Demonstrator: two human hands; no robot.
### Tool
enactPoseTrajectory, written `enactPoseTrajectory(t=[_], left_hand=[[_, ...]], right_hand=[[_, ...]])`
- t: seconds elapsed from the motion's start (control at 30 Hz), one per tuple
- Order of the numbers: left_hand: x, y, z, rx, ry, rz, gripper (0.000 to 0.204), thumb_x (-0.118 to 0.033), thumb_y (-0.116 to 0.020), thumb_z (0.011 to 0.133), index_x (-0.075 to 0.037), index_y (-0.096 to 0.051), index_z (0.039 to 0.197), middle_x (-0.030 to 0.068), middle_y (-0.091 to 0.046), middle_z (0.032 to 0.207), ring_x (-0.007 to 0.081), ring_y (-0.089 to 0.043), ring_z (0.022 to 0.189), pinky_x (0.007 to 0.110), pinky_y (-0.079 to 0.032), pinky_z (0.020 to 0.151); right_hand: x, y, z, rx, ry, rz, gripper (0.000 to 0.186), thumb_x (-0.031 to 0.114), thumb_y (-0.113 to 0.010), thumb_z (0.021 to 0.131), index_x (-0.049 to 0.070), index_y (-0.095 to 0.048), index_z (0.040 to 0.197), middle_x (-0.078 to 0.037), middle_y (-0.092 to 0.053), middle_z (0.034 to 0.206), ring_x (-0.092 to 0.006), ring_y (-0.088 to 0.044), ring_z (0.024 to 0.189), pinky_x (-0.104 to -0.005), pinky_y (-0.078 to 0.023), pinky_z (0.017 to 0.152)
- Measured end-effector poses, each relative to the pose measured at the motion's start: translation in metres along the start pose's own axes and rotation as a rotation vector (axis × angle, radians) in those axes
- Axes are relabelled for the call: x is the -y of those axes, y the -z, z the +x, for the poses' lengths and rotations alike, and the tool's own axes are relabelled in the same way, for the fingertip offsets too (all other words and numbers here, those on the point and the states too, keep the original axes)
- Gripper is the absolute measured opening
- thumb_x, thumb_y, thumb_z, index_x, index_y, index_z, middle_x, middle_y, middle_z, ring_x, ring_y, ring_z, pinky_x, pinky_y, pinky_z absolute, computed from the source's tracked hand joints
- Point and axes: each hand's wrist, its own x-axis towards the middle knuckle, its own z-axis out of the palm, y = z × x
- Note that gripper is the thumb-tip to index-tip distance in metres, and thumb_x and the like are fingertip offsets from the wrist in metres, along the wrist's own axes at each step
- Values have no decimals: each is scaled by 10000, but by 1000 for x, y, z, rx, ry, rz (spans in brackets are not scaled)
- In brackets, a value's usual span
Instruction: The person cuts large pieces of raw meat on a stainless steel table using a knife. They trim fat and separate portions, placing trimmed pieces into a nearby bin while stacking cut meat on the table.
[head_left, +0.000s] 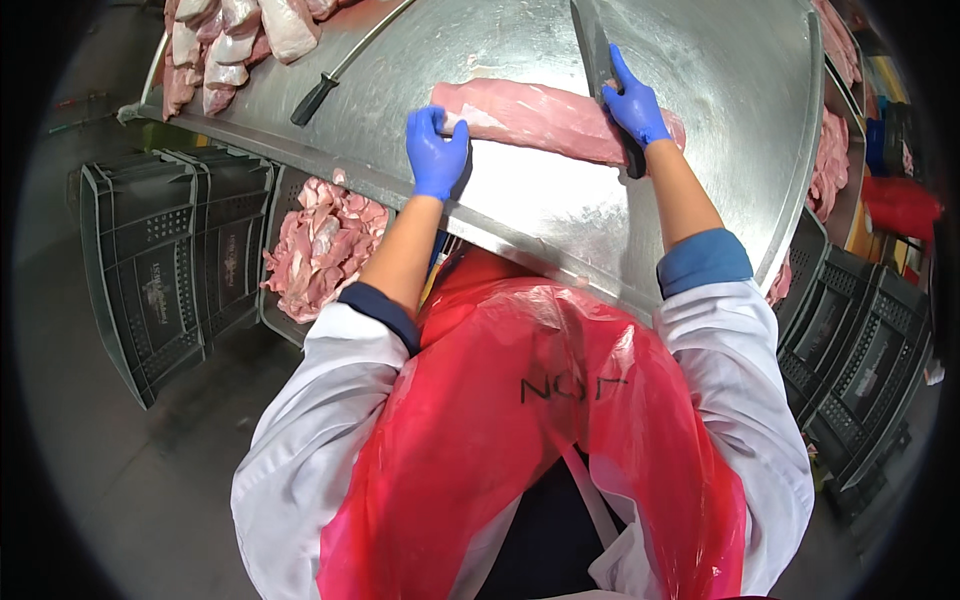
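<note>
Pork loin [545,118] lies on the steel desk [740,200] at the frame's upper centre, our left hand [437,155] at its left end, thumb spread from fingers, our right hand [636,108] gripping the knife [592,45], which could cut us if the loin slid.

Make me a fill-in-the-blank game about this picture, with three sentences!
1. The blue-gloved right hand holds a long-bladed, black-handled ____.
2. The blue-gloved left hand is at the ____ end of the long pink piece of meat.
3. The thin, shiny plastic apron is coloured ____.

Missing words: knife; left; red.
</note>
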Motion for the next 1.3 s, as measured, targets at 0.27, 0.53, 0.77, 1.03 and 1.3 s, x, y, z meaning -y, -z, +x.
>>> enactPoseTrajectory(t=[0.27, 0.53, 0.77, 1.03, 1.3], left_hand=[[58, 49, 32, 146, -387, 67, 210, -103, -739, 782, -42, -622, 946, 140, -600, 950, 345, -586, 923, 435, -489, 816], [71, 108, -20, 20, -167, 20, 184, -41, -737, 802, -22, -610, 933, 113, -581, 889, 260, -588, 799, 359, -487, 722], [98, 155, -45, -21, -24, 10, 129, -15, -695, 886, -14, -609, 982, 45, -608, 910, 134, -590, 800, 278, -494, 736], [77, 178, -54, -147, 29, -57, 140, -32, -704, 881, -8, -614, 985, 33, -588, 848, 117, -574, 740, 268, -490, 691], [-2, 94, -49, 184, -343, 23, 259, -157, -756, 799, -47, -658, 1012, 154, -645, 912, 346, -636, 808, 438, -522, 733]], right_hand=[[23, -56, -58, 167, 666, -198, 652, 149, -575, 947, 342, -371, 1536, -182, -700, 851, -323, -686, 755, -381, -553, 765], [70, -27, -31, 588, 558, -630, 647, 198, -551, 924, 394, -379, 1516, -162, -704, 922, -371, -664, 783, -447, -534, 775], [73, -15, -33, 716, 522, -603, 658, 163, -579, 931, 412, -383, 1508, -184, -703, 989, -365, -670, 829, -429, -534, 845], [15, 11, -87, 791, 479, -507, 615, 189, -556, 947, 313, -393, 1528, -234, -641, 823, -342, -619, 662, -400, -521, 744], [-52, 79, -194, 842, 118, -309, 706, 108, -602, 895, 329, -394, 1532, -68, -701, 768, -201, -666, 651, -341, -554, 773]])
